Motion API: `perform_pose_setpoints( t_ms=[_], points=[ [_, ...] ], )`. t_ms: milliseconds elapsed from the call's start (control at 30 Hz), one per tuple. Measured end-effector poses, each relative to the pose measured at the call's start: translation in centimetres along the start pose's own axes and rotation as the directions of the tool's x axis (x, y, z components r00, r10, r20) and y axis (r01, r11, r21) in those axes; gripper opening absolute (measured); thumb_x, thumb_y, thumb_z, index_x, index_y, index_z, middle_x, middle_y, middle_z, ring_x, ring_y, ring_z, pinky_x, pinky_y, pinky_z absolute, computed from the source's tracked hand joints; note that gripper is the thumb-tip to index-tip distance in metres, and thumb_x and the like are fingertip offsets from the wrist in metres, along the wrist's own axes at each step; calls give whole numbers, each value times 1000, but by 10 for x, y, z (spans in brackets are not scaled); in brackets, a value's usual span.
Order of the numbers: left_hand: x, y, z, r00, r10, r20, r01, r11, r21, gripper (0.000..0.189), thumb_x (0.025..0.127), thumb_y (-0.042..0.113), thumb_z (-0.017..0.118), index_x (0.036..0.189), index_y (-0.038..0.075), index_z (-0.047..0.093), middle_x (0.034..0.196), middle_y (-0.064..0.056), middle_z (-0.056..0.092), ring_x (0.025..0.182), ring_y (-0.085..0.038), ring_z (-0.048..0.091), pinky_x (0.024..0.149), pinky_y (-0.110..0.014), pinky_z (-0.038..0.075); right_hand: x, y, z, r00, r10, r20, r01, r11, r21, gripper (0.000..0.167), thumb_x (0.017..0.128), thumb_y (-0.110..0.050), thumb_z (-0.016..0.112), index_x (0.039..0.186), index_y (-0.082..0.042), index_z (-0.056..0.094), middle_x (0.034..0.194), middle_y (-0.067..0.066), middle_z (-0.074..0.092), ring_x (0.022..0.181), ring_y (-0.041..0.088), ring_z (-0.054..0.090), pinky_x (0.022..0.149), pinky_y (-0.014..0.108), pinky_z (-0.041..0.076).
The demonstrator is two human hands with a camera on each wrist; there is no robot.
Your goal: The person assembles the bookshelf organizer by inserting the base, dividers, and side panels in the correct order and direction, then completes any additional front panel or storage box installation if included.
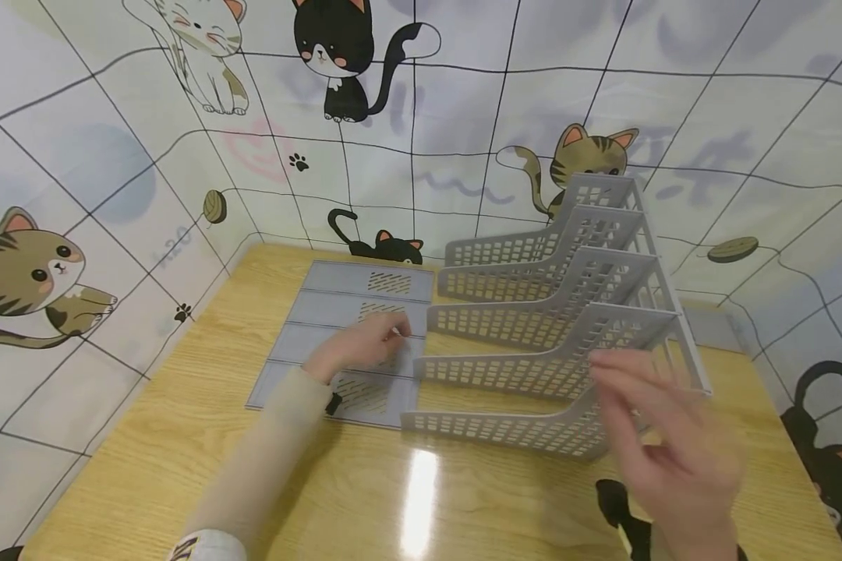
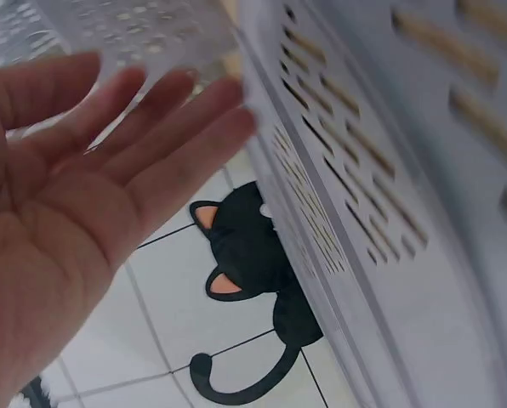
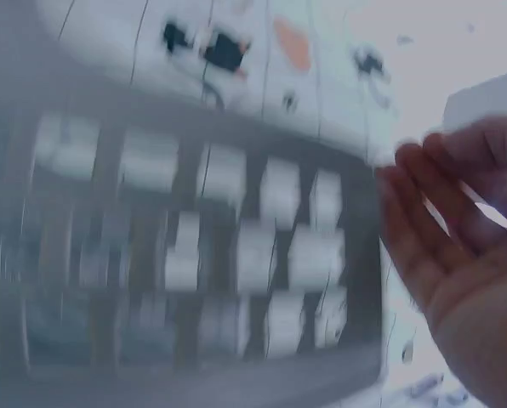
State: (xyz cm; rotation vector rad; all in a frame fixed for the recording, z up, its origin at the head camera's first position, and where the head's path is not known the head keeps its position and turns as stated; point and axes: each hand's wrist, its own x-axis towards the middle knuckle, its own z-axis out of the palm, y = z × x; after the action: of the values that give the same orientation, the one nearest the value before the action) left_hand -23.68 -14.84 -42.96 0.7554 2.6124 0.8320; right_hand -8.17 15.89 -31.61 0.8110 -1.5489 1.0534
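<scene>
Head view, nearest first: a wood-look table [image 1: 323, 499] spreads before a grey lattice rack [image 1: 561, 323]; the right hand [image 1: 681, 460], blurred, is raised at the rack's near right corner, its fingers loosely extended, and the right wrist view shows nothing held. Beyond it, the left hand [image 1: 365, 339] reaches in from a pale sleeve [image 1: 281, 444] to the rack's left; the left wrist view shows an empty palm with fingers nearly straight, beside a slotted panel [image 1: 316, 308]; contact cannot be told for either hand.

Careful handling would probably mean steadying the rack by its solid rails, both sides together, since the thin lattice looks likely to flex; the panel seems best kept flat and square to it. Relative to the hands, the rack stands between them, its stepped dividers tallest at the right; the panel lies against or just beside its left ends, under the left hand; behind the rack hangs a cat-print cloth [image 1: 456, 101].
</scene>
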Motion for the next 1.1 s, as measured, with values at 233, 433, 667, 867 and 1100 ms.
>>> perform_pose_setpoints(
  t_ms=[233,433,667,867,1100],
  points=[
    [37,-5,-1,995,9,-95,-6,999,35,36,105,18,60,137,1,59,138,-15,63,123,-30,63,104,-44,52,2,31,-58,843,468,-263,-537,741,-403,21,95,-3,64,107,10,76,116,-4,75,110,-4,62,101,17,46],
    [56,-10,13,993,30,-113,-21,997,75,15,104,22,64,112,11,70,121,-5,70,110,-23,66,92,-39,56,-10,62,-89,439,897,-43,-880,420,-222,39,105,-23,62,143,-18,63,136,-3,62,111,5,63,84,10,50],
    [60,-10,20,991,23,-135,-8,993,116,27,105,22,62,80,15,56,88,2,67,77,-15,58,66,-28,50,-17,83,-98,500,812,300,-858,419,296,44,111,-10,44,152,4,46,151,12,51,127,10,61,92,21,54],
    [59,-8,17,993,32,-113,-24,997,76,14,106,19,59,97,11,67,92,0,68,80,-14,61,69,-29,53,-18,84,-94,528,807,265,-841,454,295,39,109,-8,49,143,9,55,139,4,62,121,10,63,90,17,55],
    [58,-15,15,994,82,-78,-77,995,70,20,107,17,58,123,14,69,104,-2,73,80,-12,61,73,-30,53,-21,88,-95,502,819,279,-862,445,245,41,110,-14,50,143,8,55,139,0,64,117,6,65,90,14,53]
  ],
)
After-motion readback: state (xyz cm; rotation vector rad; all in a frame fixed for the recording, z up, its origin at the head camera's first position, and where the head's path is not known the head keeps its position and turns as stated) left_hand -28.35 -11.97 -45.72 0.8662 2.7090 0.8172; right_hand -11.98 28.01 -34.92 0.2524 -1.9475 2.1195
